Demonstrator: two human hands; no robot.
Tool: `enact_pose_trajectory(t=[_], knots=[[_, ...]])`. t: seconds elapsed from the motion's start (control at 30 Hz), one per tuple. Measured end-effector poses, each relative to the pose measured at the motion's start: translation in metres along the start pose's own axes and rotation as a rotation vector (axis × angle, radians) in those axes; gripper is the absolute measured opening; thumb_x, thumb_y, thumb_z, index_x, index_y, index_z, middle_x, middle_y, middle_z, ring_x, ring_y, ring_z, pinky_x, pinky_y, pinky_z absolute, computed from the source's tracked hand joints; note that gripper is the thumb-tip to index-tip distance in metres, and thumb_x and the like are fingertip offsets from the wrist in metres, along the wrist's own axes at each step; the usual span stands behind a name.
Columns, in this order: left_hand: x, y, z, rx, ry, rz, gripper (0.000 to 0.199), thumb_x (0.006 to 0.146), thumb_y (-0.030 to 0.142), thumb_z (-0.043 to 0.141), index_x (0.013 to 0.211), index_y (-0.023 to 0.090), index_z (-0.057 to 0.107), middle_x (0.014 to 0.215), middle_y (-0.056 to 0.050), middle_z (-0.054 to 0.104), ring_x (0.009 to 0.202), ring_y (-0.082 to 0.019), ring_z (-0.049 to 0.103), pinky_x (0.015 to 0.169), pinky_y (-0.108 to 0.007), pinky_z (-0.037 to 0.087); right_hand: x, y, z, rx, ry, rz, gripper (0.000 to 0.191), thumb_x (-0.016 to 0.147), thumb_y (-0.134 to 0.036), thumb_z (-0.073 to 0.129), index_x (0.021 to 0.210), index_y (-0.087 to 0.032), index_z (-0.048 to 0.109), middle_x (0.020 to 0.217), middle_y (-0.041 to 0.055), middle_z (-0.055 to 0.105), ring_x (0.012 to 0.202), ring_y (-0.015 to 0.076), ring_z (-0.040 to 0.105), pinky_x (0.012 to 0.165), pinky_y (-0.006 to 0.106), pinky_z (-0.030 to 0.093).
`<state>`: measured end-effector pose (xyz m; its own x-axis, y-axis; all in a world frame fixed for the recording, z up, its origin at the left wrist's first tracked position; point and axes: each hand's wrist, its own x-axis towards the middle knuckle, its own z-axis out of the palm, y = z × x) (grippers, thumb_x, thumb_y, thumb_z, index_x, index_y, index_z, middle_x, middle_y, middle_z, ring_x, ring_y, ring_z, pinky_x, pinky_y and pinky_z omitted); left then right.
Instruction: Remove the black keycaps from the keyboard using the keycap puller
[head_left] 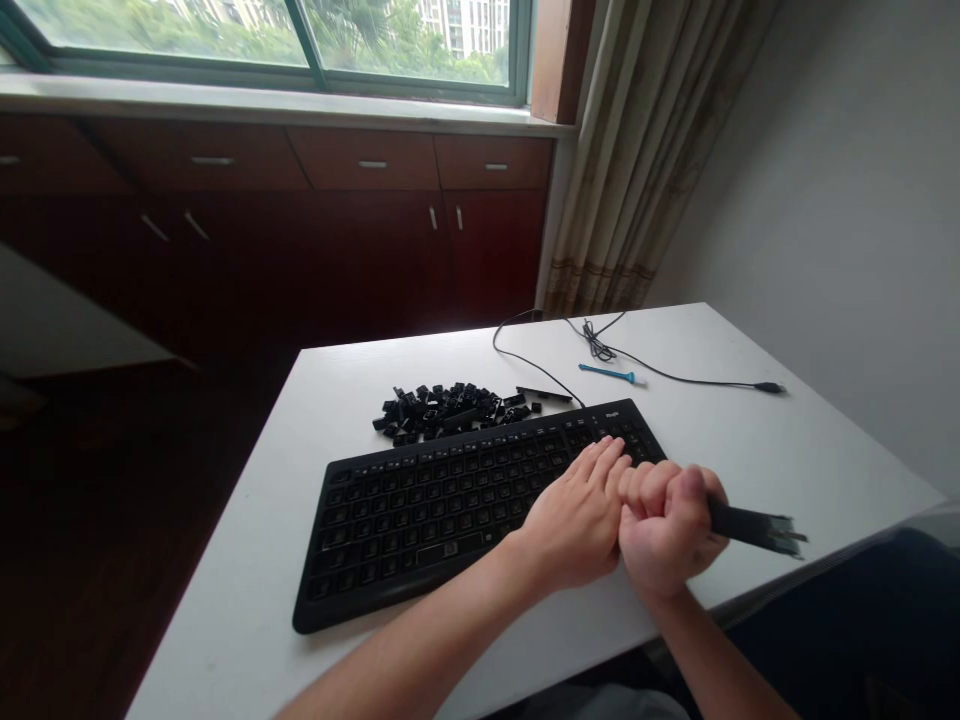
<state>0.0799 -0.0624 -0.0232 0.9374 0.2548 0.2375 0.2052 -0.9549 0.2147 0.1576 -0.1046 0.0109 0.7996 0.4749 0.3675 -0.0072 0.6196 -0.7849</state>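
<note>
A black keyboard [450, 500] lies slanted across the white table, with bare sockets where keycaps would sit. My left hand [577, 515] rests over its right part, fingers stretched out and lying close together. Beside it, touching its fingers, my right hand [667, 520] is closed in a fist. This fist grips a black bar-shaped tool [754, 527], whose rough end with a thin metal tip sticks out to the right. The tool's other end is hidden inside the fist, so its kind is unclear. Behind the keyboard is a heap of loose black keycaps [442, 410].
A blue stick tool [607, 373] with a pale tip lies at the back of the white table [247, 550]. The keyboard's cable [517, 355] and a bundled black cord [598, 345] with a USB plug [769, 388] are nearby. Dark red cabinets [360, 250] stand beyond.
</note>
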Motion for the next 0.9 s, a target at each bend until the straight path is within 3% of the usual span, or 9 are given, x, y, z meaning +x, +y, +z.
enact_pose_trajectory(t=[0.1, 0.2, 0.4, 0.63, 0.73, 0.9], knots=[[0.002, -0.004, -0.002, -0.068, 0.041, -0.003, 0.053, 0.097, 0.025, 0.050, 0.142, -0.002, 0.046, 0.151, -0.023, 0.050, 0.154, -0.031, 0.026, 0.130, -0.044, 0.018, 0.002, -0.001, -0.003, -0.014, -0.018, 0.000, 0.047, 0.096, -0.024, 0.060, 0.058, -0.020, 0.033, 0.046, -0.0087, 0.029, 0.040, 0.0067, 0.024, 0.042, 0.024, 0.026], [0.003, -0.007, -0.004, -0.178, 0.122, -0.046, 0.041, 0.100, 0.027, 0.051, 0.134, 0.003, 0.055, 0.147, -0.019, 0.054, 0.150, -0.027, 0.037, 0.126, -0.039, 0.031, 0.002, -0.003, -0.015, -0.006, -0.043, 0.015, 0.045, 0.095, -0.022, 0.059, 0.057, -0.019, 0.035, 0.046, -0.0083, 0.031, 0.040, 0.0074, 0.025, 0.043, 0.025, 0.026], [0.000, -0.013, -0.015, -0.230, 0.113, -0.096, 0.021, 0.101, 0.035, 0.059, 0.107, 0.016, 0.068, 0.132, -0.010, 0.066, 0.126, -0.026, 0.061, 0.101, -0.037, 0.057, -0.001, -0.003, -0.033, 0.014, -0.001, 0.095, 0.037, 0.093, -0.025, 0.058, 0.061, -0.021, 0.039, 0.051, -0.0059, 0.041, 0.047, 0.0119, 0.036, 0.050, 0.028, 0.035], [-0.002, -0.017, -0.023, -0.168, 0.050, -0.073, 0.020, 0.099, 0.037, 0.063, 0.102, 0.019, 0.072, 0.106, -0.006, 0.070, 0.096, -0.022, 0.065, 0.085, -0.036, 0.058, 0.007, 0.003, -0.050, -0.039, 0.065, 0.018, 0.034, 0.094, -0.033, 0.054, 0.063, -0.022, 0.048, 0.066, -0.0010, 0.052, 0.064, 0.0169, 0.051, 0.069, 0.035, 0.046], [-0.001, -0.019, -0.029, -0.190, 0.036, -0.069, 0.018, 0.100, 0.035, 0.063, 0.102, 0.020, 0.073, 0.099, -0.006, 0.070, 0.091, -0.022, 0.065, 0.082, -0.036, 0.056, 0.011, 0.006, -0.058, -0.090, 0.103, 0.042, 0.036, 0.093, -0.040, 0.056, 0.063, -0.021, 0.053, 0.073, 0.0009, 0.052, 0.071, 0.0172, 0.052, 0.069, 0.033, 0.045], [-0.006, -0.048, -0.067, -0.211, 0.045, -0.134, 0.016, 0.099, 0.028, 0.064, 0.111, 0.021, 0.073, 0.104, -0.005, 0.073, 0.097, -0.023, 0.067, 0.089, -0.037, 0.056, 0.005, 0.010, -0.065, -0.218, 0.237, 0.199, 0.049, 0.095, -0.062, 0.050, 0.074, -0.020, 0.063, 0.071, -0.0005, 0.049, 0.061, 0.0142, 0.045, 0.057, 0.027, 0.040]])
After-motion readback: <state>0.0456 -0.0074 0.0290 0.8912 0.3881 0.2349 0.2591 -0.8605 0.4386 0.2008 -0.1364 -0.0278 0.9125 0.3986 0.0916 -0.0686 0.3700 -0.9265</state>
